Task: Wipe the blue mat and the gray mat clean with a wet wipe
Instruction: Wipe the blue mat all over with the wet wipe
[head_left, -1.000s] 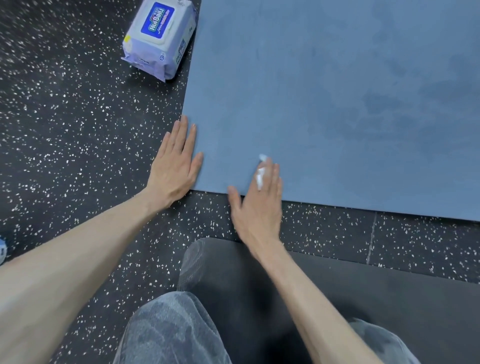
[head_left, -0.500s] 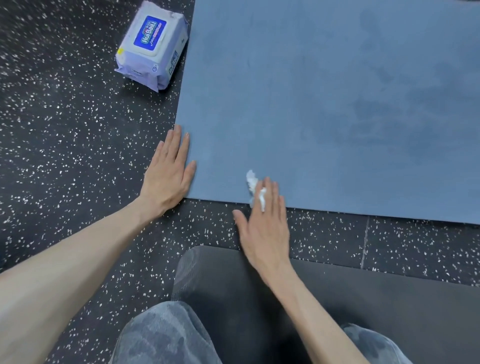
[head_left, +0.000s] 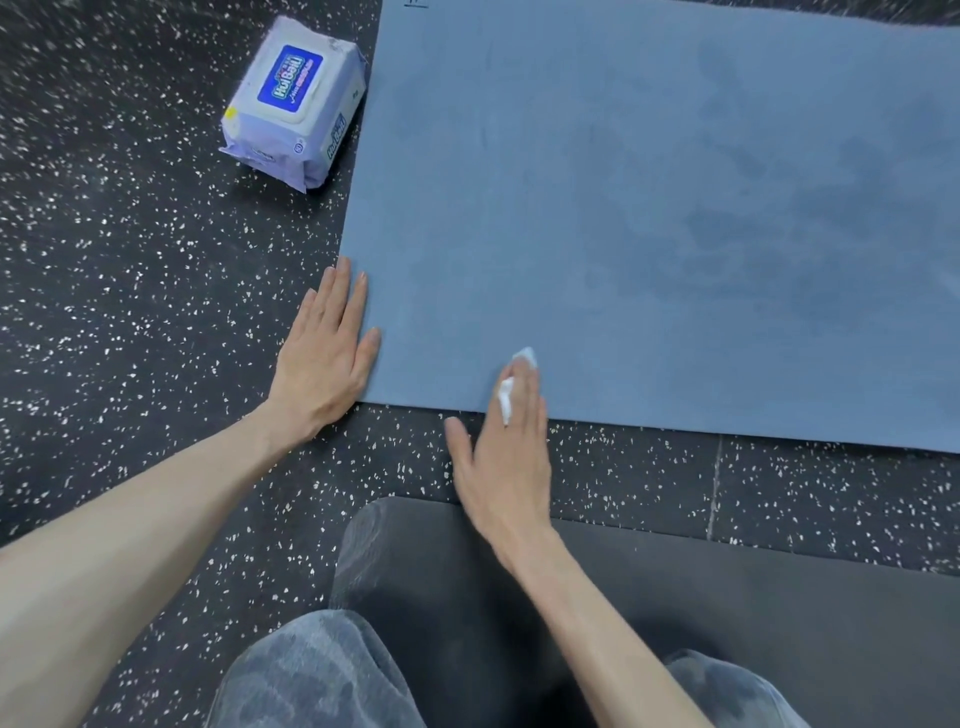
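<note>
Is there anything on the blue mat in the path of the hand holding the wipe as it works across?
Nothing visible. The right hand presses the wet wipe onto the blue mat near its front edge, and the mat surface ahead is bare. The left hand rests on the corner, and the wipes pack sits off the mat.

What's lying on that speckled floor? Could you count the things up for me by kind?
Mats: 2, the blue mat and the gray mat
Wipe packs: 1, the pack of wet wipes
Loose wipes: 1, the white wet wipe under the right hand
Total: 4
</note>
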